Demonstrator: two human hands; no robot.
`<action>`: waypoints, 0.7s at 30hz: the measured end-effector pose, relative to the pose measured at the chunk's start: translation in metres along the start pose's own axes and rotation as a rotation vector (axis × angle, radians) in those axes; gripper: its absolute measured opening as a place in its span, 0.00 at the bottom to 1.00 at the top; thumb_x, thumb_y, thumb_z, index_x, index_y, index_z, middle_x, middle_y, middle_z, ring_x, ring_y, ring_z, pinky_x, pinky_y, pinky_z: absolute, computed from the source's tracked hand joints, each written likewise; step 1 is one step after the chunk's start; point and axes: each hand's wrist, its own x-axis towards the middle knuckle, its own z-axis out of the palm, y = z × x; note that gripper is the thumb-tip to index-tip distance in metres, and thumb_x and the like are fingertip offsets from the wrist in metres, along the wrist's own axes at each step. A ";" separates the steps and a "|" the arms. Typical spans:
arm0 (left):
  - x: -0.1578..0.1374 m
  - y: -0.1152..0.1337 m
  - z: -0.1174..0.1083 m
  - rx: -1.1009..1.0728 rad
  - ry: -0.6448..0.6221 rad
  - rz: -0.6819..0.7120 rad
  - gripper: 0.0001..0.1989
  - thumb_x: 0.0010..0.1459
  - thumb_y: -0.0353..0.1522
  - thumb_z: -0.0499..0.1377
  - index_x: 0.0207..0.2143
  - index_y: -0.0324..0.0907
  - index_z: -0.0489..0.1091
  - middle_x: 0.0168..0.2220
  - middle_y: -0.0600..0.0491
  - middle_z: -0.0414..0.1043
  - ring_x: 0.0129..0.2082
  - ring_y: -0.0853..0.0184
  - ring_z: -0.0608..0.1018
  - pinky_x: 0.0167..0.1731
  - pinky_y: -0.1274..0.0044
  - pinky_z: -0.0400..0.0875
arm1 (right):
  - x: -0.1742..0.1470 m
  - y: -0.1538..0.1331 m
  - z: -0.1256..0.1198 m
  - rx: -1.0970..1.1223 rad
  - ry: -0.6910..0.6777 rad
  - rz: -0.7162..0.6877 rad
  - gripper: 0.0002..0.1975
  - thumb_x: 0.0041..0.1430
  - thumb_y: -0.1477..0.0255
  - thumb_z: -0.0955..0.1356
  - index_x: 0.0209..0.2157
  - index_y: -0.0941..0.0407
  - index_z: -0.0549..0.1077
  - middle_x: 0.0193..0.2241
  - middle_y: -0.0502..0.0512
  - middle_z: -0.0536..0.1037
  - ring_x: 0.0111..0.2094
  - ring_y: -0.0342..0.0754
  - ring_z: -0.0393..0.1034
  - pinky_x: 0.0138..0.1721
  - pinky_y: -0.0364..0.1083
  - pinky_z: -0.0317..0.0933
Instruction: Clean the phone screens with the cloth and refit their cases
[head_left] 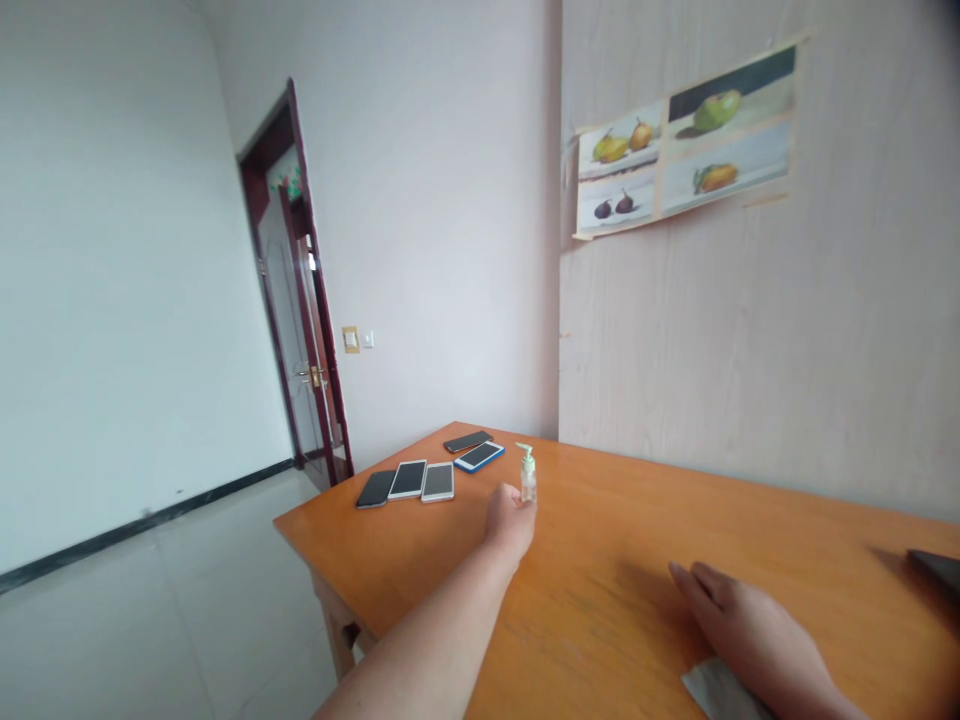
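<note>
My left hand (511, 515) reaches out over the table and is closed around the lower part of a small clear pump bottle (529, 486) with a pale green pump head. The bottle stands upright; its base is hidden by the fingers. My right hand (750, 620) rests low over the table at the right, its thumb and forefinger stretched out with a small gap between them and nothing visible there. Its other fingers are hidden. Beneath that palm and wrist lies a grey piece of cloth (721, 690), partly covered; I see no grip on it.
Several smartphones, among them a white one (409, 479) and one with a blue edge (480, 457), lie on the far left of the orange wooden table (600, 530). A dark flat object (934, 568) sits at the right edge. Walls stand behind; a door (289, 300) is at left.
</note>
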 end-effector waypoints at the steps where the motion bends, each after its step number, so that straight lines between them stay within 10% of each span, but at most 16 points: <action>1: 0.003 0.001 0.001 0.009 0.008 -0.011 0.11 0.55 0.39 0.59 0.35 0.42 0.64 0.38 0.50 0.72 0.36 0.65 0.74 0.30 0.78 0.62 | 0.000 -0.001 0.000 -0.003 -0.002 0.001 0.25 0.62 0.49 0.54 0.25 0.49 0.70 0.27 0.55 0.79 0.37 0.58 0.75 0.33 0.48 0.58; 21: 0.066 0.061 0.058 0.089 -0.177 0.086 0.12 0.53 0.40 0.62 0.38 0.44 0.69 0.41 0.48 0.76 0.40 0.61 0.77 0.36 0.75 0.65 | 0.005 0.006 0.011 0.006 -0.021 0.042 0.24 0.63 0.50 0.54 0.25 0.49 0.68 0.28 0.54 0.80 0.36 0.57 0.75 0.31 0.47 0.56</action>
